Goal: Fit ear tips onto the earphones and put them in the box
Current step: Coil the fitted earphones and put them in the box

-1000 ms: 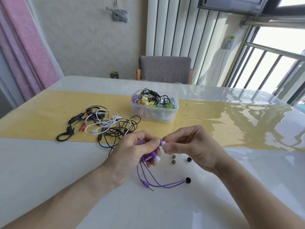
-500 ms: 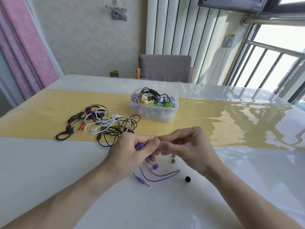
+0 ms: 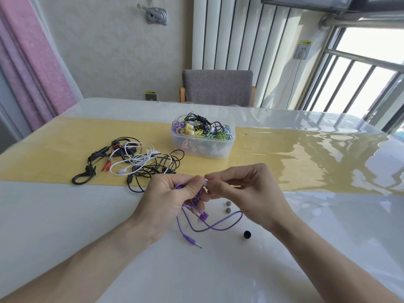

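Both hands pinch purple earphones [image 3: 197,200] over table [image 3: 65,215].
Left hand [image 3: 166,200] and right hand [image 3: 242,191] pinch one earbud; cord trails toward viewer. Loose ear tips [image 3: 228,206] and box [image 3: 202,139] nearby.

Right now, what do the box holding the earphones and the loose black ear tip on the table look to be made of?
Box: translucent plastic, probably; cords show dimly through its frosted walls. Black ear tip: small, matte, likely soft silicone or rubber; too tiny to be sure.

Desk [image 3: 65,226] near-left is bare; far-left is a cable tangle [image 3: 135,162], box [image 3: 202,141] dead ahead, loose ear tips [image 3: 228,206] near-right.
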Demonstrator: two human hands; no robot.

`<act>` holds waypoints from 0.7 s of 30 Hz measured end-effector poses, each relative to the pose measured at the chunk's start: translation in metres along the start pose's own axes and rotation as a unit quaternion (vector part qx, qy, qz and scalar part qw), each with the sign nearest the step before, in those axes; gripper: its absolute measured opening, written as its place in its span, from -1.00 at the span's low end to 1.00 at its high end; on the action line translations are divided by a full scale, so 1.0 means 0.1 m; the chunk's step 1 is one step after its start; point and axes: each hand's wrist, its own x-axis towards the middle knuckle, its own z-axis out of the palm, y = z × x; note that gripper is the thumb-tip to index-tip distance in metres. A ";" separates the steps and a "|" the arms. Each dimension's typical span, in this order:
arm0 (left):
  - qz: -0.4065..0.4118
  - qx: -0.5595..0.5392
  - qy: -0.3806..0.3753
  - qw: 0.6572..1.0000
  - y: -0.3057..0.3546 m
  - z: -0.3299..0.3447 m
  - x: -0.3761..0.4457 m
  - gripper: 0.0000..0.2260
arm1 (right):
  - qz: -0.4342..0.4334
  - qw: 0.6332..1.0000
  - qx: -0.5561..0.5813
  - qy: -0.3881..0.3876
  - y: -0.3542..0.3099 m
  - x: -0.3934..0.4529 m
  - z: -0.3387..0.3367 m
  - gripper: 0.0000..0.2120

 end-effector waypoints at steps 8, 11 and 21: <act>0.021 0.018 0.004 1.000 -0.01 0.03 -0.02 -0.79 | 0.004 0.999 0.007 0.033 0.02 0.02 0.04 -0.89; 0.037 0.038 0.009 0.999 -0.03 0.02 -0.02 -0.78 | 0.008 0.998 0.035 0.049 0.02 0.00 0.07 -0.85; 0.046 0.053 0.026 0.997 -0.02 0.01 -0.02 -0.78 | -0.006 0.999 0.005 0.037 0.02 -0.02 0.05 -0.96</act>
